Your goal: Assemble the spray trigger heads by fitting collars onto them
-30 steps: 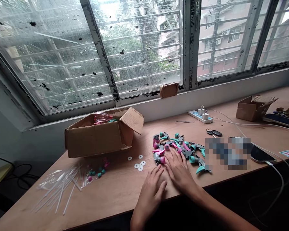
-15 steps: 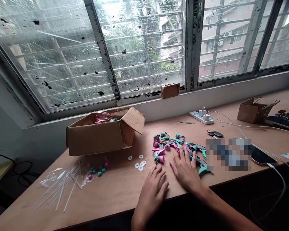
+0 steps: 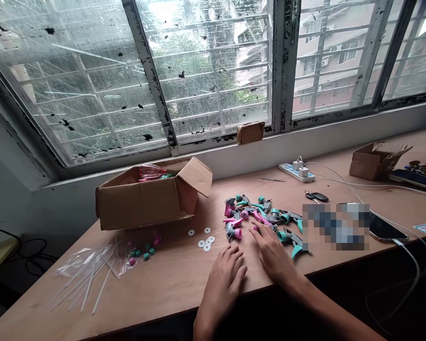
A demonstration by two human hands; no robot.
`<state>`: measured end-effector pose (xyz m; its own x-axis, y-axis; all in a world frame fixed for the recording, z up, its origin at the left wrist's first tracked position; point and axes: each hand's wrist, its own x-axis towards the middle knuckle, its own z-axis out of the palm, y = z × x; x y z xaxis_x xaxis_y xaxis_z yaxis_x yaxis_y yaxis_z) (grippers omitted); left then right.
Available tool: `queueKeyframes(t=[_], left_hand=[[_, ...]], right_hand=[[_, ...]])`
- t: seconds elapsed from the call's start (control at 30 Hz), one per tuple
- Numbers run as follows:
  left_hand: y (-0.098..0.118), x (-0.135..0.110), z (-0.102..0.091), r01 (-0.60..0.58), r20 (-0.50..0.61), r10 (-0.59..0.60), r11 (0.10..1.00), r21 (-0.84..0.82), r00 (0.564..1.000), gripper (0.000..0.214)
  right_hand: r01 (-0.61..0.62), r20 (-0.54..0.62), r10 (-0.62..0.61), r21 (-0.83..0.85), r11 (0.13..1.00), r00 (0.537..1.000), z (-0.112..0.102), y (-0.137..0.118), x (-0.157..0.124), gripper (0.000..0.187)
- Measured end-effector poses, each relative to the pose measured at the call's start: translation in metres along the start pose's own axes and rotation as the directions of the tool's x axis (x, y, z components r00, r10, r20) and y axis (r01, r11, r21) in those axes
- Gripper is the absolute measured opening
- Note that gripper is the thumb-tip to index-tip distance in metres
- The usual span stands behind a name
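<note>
On my feed, the left hand (image 3: pixel 223 284) lies open on the bench (image 3: pixel 163 289), holding nothing, with white washers (image 3: pixel 205 240) just ahead of it. The right hand (image 3: pixel 271 251) lies open too, its fingertips at the edge of a heap of pink-and-teal plastic spray heads (image 3: pixel 259 220). Ahead and left of both hands sits an open cardboard box (image 3: pixel 142 203).

Compared with a moment earlier, the right hand (image 3: pixel 272 251) had drawn back from the middle of the pile of pink-and-teal trigger sprayer heads (image 3: pixel 250 215), its fingertips (image 3: pixel 256 228) now at the pile's near edge. Pieces there had shifted, and a pink trigger (image 3: pixel 260 218) lay aslant just beyond those fingertips.
</note>
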<state>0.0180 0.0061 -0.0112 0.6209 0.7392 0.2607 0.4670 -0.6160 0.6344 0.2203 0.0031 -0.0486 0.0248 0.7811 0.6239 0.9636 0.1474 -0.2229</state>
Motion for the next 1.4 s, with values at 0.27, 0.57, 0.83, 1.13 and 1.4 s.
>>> queueKeyframes(t=[0.27,0.57,0.83,1.13,1.4], left_hand=[[0.001,0.001,0.0,0.001,0.008,-0.001,1.0,0.007,1.0,0.035],[0.0,-0.001,0.0,0.025,-0.037,-0.029,0.994,-0.109,0.999,0.039],[0.009,-0.002,-0.012,0.087,0.04,-0.079,0.779,-0.621,0.996,0.054],[-0.011,0.005,-0.011,-0.09,-0.399,-0.6,0.478,-0.874,0.693,0.057],[-0.002,0.006,-0.017,-0.294,-0.405,-0.728,0.285,-0.913,0.553,0.046]], right_hand=[[-0.054,0.07,0.058,-0.065,0.996,0.996,0.003,0.002,0.0,0.05],[0.114,-0.18,-0.078,0.199,0.973,0.98,-0.009,-0.006,-0.001,0.065],[0.469,-0.214,-0.417,0.411,0.782,0.883,-0.014,-0.012,-0.02,0.041],[0.285,-0.112,-0.263,0.466,0.838,0.958,-0.014,-0.047,0.002,0.04],[0.338,0.274,-0.484,0.442,0.831,0.831,0.007,-0.078,0.017,0.052]])
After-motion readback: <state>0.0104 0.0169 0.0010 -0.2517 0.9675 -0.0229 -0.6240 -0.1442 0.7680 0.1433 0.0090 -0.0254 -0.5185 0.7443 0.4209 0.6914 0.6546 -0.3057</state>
